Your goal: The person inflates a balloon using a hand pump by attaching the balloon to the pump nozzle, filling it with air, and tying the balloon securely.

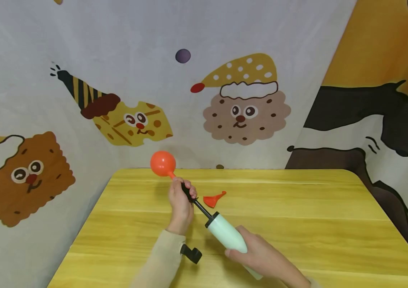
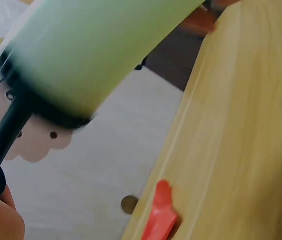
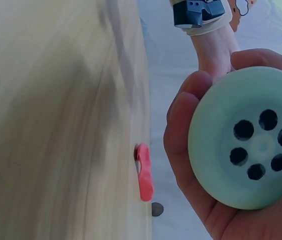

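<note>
Bulging just beyond the left hand (image 1: 181, 202), a small, round orange-red balloon (image 1: 163, 163) sits at the far end of a hand pump (image 1: 213, 220), its neck (image 1: 171, 175) running down to that hand's fingers. Those fingers curl round the pump's black handle (image 1: 187, 192), though how the neck is seated there is hidden from me. From the handle a bare stretch of black rod (image 1: 202, 208) slants to the pale green barrel (image 1: 227, 235), round which the right hand (image 1: 263, 253) is clamped; the barrel's holed end (image 3: 263, 146) shows on the near side of that hand. With rod exposed between the two hands and the balloon only modestly round, the step looks like mid-inflation. The next move, I judge, calls for the left hand to hold neck and handle firmly together while the right pushes the barrel straight along the rod, lest the neck slip. A second, flat red balloon (image 1: 212, 200) lies on the wooden table (image 1: 308, 224) just right of the left hand, touched by neither. Beyond both hands hangs a cloth (image 1: 146, 44) printed with cartoon faces, and nearer the body than the left hand a black device (image 1: 192, 254) sits at the sleeve (image 1: 161, 256).
</note>
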The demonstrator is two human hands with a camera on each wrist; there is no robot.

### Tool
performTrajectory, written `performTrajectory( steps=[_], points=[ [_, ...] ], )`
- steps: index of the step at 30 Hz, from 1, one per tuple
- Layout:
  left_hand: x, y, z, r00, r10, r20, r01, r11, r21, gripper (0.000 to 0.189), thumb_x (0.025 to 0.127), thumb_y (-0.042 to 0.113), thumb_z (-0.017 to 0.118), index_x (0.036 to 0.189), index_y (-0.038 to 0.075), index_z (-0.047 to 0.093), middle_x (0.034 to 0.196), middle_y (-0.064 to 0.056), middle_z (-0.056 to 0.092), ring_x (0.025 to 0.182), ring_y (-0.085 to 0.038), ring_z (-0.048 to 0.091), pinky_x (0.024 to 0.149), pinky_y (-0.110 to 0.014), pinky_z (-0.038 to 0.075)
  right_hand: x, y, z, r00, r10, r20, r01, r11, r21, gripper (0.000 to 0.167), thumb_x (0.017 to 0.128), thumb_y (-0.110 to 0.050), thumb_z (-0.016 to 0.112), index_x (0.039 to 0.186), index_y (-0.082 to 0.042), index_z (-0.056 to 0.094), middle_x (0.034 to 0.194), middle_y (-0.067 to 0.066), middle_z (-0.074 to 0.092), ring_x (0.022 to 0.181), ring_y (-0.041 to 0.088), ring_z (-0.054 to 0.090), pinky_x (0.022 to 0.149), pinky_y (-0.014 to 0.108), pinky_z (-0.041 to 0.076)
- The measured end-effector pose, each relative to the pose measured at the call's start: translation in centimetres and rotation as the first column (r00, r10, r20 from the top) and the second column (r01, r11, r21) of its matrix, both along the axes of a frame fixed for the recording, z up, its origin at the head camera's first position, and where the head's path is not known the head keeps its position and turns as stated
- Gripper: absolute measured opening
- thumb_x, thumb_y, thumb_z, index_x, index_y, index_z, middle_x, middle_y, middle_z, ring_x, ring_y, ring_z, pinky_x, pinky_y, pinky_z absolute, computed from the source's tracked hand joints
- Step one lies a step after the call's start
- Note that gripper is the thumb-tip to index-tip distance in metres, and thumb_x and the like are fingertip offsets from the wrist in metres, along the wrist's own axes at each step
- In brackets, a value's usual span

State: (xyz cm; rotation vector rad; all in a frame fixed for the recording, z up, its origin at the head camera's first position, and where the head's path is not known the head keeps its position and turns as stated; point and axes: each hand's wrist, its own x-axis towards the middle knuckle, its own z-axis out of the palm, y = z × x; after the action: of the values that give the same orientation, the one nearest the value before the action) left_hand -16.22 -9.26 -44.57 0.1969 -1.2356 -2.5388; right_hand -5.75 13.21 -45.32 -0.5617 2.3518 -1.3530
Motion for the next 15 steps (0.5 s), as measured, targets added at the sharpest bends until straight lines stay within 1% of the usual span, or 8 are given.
performTrajectory(
  steps=[6,10,13,15],
  points=[
    [1.2,1.8,-0.5,0.998,-0.061,0.011,0.061,0.998,-0.010,0.029,0.115,0.022,0.030,0.092,0.012,0.044,0.073,0.001,0.049,0.054,-0.009,0.046,0.050,-0.019,0.040,-1.2,-0.9,0.4,1.000,-0.002,-0.004,0.002,1.000,-0.017,0.058,0.096,-0.040,0.072,0.129,0.003,0.053,0.089,0.004,0.064,0.067,0.014,0.063,0.053,0.032,0.055],
    [1.8,2.4,-0.8,0.996,-0.081,0.025,0.082,0.997,-0.013,0.029,0.115,0.024,0.031,0.092,0.012,0.044,0.073,0.002,0.050,0.054,-0.009,0.047,0.051,-0.019,0.041,-1.7,-1.3,0.4,1.000,-0.002,-0.022,0.002,1.000,-0.017,0.061,0.096,-0.040,0.071,0.132,0.006,0.052,0.090,0.005,0.065,0.068,0.015,0.063,0.053,0.032,0.055],
    [1.7,2.1,-0.9,0.997,-0.076,0.027,0.077,0.996,-0.037,0.029,0.115,0.024,0.032,0.091,0.012,0.045,0.072,0.002,0.050,0.054,-0.009,0.047,0.050,-0.019,0.042,-1.8,-1.8,0.1,1.000,-0.007,-0.015,0.006,0.999,-0.035,0.061,0.097,-0.040,0.071,0.133,0.006,0.052,0.092,0.005,0.065,0.071,0.015,0.063,0.056,0.032,0.055],
    [1.4,1.5,-0.7,0.997,-0.071,0.021,0.072,0.996,-0.053,0.030,0.114,0.021,0.031,0.090,0.011,0.045,0.072,0.001,0.049,0.053,-0.009,0.046,0.049,-0.019,0.042,-1.6,-2.2,-0.1,1.000,-0.013,-0.001,0.013,0.998,-0.055,0.060,0.098,-0.041,0.070,0.133,0.005,0.052,0.094,0.005,0.065,0.073,0.016,0.064,0.058,0.032,0.056]
  ],
)
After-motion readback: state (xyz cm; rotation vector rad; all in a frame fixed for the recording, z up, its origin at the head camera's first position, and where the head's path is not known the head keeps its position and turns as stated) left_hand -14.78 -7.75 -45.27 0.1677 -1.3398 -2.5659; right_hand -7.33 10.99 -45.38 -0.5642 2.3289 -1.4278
